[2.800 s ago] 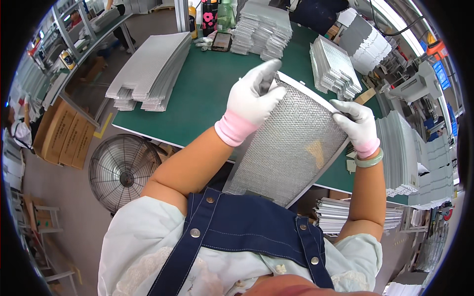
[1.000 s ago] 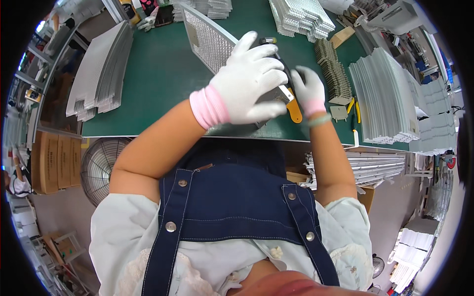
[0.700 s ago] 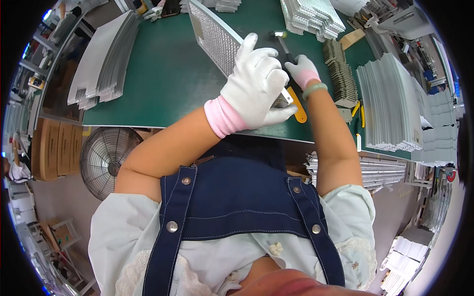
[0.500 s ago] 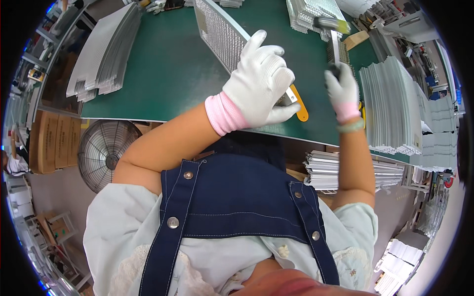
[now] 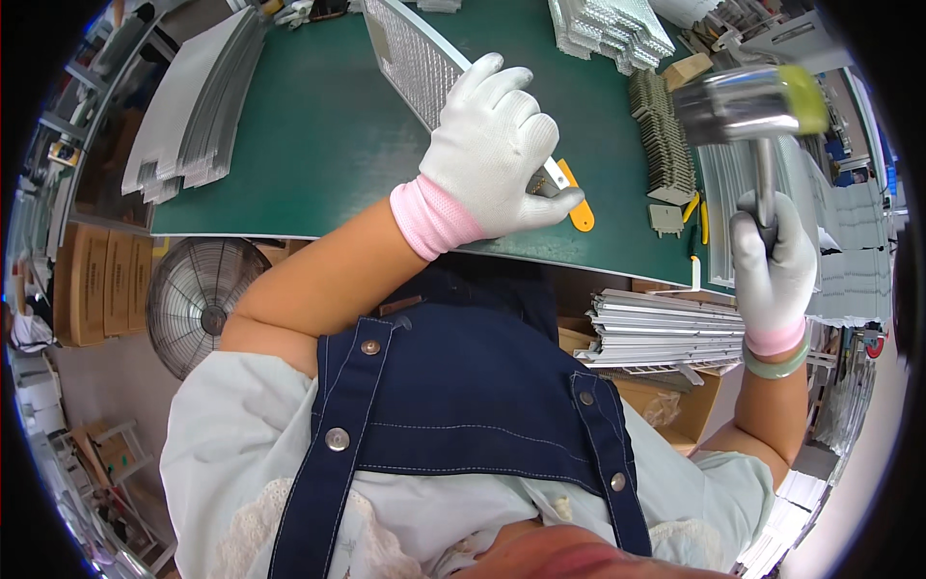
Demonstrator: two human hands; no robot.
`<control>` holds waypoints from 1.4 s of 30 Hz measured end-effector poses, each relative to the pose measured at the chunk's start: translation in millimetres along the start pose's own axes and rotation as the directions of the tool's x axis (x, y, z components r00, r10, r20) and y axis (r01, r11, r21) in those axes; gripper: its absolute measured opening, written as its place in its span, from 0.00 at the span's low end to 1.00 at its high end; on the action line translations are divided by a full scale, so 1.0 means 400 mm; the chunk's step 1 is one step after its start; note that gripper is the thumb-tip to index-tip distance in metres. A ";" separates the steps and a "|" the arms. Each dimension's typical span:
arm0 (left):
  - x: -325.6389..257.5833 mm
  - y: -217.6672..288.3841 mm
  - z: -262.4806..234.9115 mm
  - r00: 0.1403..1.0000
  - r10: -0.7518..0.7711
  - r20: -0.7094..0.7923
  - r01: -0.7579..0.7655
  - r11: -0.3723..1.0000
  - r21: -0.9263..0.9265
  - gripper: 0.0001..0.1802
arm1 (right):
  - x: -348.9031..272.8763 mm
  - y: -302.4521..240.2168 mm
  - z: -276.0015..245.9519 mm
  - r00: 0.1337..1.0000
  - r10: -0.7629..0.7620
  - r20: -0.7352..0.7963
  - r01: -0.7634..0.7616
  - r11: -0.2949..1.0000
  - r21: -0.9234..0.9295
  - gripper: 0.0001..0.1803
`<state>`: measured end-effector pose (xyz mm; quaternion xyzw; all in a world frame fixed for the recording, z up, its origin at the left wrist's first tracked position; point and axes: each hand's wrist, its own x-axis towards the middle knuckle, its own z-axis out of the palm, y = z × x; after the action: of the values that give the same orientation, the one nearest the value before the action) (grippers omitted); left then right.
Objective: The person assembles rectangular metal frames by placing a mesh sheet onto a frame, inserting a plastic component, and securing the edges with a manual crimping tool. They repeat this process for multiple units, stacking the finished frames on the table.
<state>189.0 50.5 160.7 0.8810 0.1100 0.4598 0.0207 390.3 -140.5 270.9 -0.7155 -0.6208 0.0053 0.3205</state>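
My left hand [image 5: 492, 150], in a white glove with a pink cuff, is closed around the near end of a silver mesh panel [image 5: 413, 75] with a pale frame. The panel stands on edge and slants away over the green table [image 5: 318, 125]. Beside my left thumb lies an orange, flat-handled tool [image 5: 580, 210]; its other end is partly hidden. My right hand [image 5: 779, 261], gloved too, grips a mallet [image 5: 762, 174] by its dark handle. Its shiny head, with a dark face and a yellow-green face, is raised over the table's right side, slightly blurred.
A row of grey brackets [image 5: 659, 135] and yellow-handled pliers [image 5: 704, 220] lie to the right. Mesh sheets are stacked at left [image 5: 198, 101] and at the far side [image 5: 608, 34]. Below the table are a floor fan [image 5: 207, 309] and white metal profiles [image 5: 666, 328].
My right hand has swung right and toward me with the mallet, whose head is now nearer and larger in view. My left hand and the panel have shifted slightly left in the picture.
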 end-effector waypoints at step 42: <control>0.038 -0.047 0.039 0.990 0.101 0.100 -0.080 0.978 -0.192 0.20 | 0.619 0.065 -0.313 0.947 -0.248 -0.203 0.309 0.544 0.780 0.18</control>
<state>206.9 73.1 161.6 0.9030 0.0248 0.4197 0.0884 520.7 23.2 454.8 -0.3856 -0.6452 0.2089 0.6256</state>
